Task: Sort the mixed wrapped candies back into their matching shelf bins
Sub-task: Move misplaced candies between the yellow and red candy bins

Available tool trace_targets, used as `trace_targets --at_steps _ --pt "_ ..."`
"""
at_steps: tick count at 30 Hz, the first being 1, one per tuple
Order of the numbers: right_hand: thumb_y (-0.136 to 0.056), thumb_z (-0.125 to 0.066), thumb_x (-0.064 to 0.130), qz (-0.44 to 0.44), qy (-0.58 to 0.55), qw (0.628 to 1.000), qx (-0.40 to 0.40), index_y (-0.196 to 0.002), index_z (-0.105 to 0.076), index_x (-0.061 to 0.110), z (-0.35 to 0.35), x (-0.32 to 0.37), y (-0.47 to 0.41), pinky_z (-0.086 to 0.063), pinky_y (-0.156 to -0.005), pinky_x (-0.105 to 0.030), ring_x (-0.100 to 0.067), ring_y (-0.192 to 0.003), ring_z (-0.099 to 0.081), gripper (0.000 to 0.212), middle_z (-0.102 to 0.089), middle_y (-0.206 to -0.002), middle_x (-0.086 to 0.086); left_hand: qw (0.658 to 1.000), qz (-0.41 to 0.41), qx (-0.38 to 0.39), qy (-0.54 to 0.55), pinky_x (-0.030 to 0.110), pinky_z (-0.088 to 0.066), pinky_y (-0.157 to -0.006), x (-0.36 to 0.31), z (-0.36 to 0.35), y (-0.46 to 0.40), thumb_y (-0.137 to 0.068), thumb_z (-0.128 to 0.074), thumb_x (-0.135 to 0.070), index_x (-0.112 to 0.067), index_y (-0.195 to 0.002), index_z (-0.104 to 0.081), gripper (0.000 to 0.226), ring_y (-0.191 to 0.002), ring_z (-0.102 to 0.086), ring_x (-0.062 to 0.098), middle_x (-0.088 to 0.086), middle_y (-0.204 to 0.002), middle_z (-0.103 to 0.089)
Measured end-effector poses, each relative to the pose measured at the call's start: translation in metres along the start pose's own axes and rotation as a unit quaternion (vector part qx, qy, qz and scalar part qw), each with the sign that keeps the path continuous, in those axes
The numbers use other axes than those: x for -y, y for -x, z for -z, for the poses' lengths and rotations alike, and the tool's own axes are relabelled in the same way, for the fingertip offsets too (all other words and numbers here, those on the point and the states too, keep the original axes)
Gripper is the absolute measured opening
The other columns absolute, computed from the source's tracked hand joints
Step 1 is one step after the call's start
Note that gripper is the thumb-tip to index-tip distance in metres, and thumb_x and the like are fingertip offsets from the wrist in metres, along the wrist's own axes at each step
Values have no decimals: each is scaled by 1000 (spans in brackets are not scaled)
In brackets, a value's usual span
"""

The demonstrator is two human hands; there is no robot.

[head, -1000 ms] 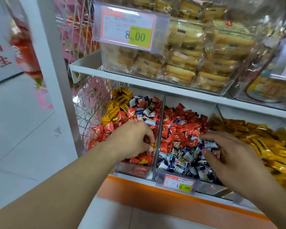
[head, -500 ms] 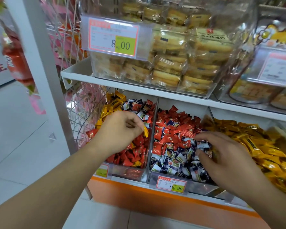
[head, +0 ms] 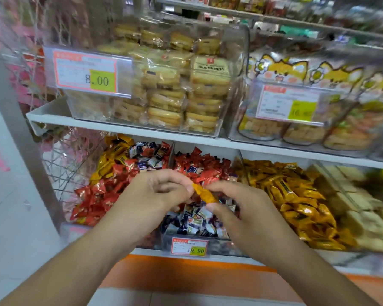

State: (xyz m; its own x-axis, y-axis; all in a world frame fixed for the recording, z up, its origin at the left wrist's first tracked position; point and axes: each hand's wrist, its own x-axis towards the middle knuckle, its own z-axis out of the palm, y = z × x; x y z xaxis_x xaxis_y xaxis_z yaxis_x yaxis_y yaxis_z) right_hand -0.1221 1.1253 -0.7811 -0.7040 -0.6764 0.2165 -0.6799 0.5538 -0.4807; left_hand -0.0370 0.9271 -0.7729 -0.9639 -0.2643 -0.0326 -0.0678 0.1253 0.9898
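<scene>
Together, the left hand [head: 155,193] and right hand [head: 241,208] meet over the middle bin [head: 190,246], fingers of both pinching one yellow candy [head: 205,194] at its two ends. Leftward sits the mixed bin [head: 111,184]; rightward, the yellow-candy bin [head: 296,195] lies open, the upper shelf [head: 186,140] overhanging all.

Two hands are meeting above the middle bin [head: 210,244], the left hand [head: 155,195] and right hand [head: 243,208] holding a candy [head: 205,194] between them. The left bin [head: 80,231] and right bin [head: 244,171] are flanking it. Cookie boxes [head: 164,89] are sitting on the shelf [head: 124,128] above.
</scene>
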Motion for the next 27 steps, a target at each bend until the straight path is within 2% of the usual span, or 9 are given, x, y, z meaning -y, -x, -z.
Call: trace_targets --at_steps 3,5,9,11,13,15,19,24,27 --pt "-94 -70 43 -60 43 994 -83 -112 -69 36 18 -21 4 -48 -85 -20 2 -98 -59 20 -63 -104 24 999 -2 -17 -44 35 -52 -88 4 1 -4 -94 -73 -28 -29 -95 -77 5 -92 -73 8 -5 -92 -79" --pt "-93 -71 42 -118 84 977 -156 -110 -70 26 33 -43 4 -48 -76 -28 -10 -93 -63 23 -67 -99 13 994 -22 -59 -89 36 -52 -90 12 15 -11 -94 -72 -28 -31 -94 -76 5 -93 -72 7 -8 -93 -78" --pt "-96 -67 39 -238 166 949 -122 -145 -55 16 48 -65 1 -50 -73 -35 -27 -86 -61 55 -61 -129 -14 973 -55 -122 -187 29 -55 -83 36 58 -26 -94 -72 -13 -27 -88 -73 15 -86 -69 13 -7 -84 -73" --pt "-97 -66 30 -212 155 960 -96 -146 -55 16 41 -56 -2 -53 -84 -37 -29 -98 -64 52 -57 -138 -12 961 -58 -131 -237 21 -54 -76 48 76 -31 -92 -71 -2 -27 -86 -72 26 -80 -64 17 -2 -82 -67" --pt "-96 -68 24 -142 135 978 -78 -139 -61 18 26 -41 -6 -47 -93 -29 -24 -111 -63 44 -59 -138 -3 939 -66 -124 -315 25 -56 -79 58 88 -34 -89 -73 -1 -31 -88 -71 30 -81 -65 11 -8 -84 -68" --pt "-96 -68 24 -79 113 990 -36 -137 -61 24 9 -24 -10 -41 -97 -20 -13 -113 -59 42 -57 -139 8 924 -72 -96 -364 26 -57 -81 61 91 -35 -88 -75 -7 -36 -92 -71 30 -86 -66 3 -15 -86 -70" --pt "-100 -63 31 18 88 996 17 -140 -57 32 -24 -2 -19 -34 -113 -20 -4 -132 -46 40 -52 -140 19 891 -77 -28 -447 5 -41 -74 65 77 -35 -92 -76 -28 -36 -109 -72 19 -96 -61 -3 -20 -102 -69" --pt "-103 -57 34 61 67 995 36 -136 -56 35 -44 11 -27 -38 -113 -27 -2 -131 -44 34 -51 -136 20 865 -53 -26 -499 23 -53 -84 75 83 -45 -88 -79 -25 -34 -113 -72 28 -102 -63 4 -16 -109 -71" --pt "-103 -56 35 58 71 995 37 -136 -56 35 -47 10 -30 -37 -114 -26 -1 -131 -43 33 -51 -136 21 857 -53 -23 -513 26 -55 -83 76 88 -48 -85 -81 -18 -36 -111 -71 33 -99 -63 4 -19 -106 -70"
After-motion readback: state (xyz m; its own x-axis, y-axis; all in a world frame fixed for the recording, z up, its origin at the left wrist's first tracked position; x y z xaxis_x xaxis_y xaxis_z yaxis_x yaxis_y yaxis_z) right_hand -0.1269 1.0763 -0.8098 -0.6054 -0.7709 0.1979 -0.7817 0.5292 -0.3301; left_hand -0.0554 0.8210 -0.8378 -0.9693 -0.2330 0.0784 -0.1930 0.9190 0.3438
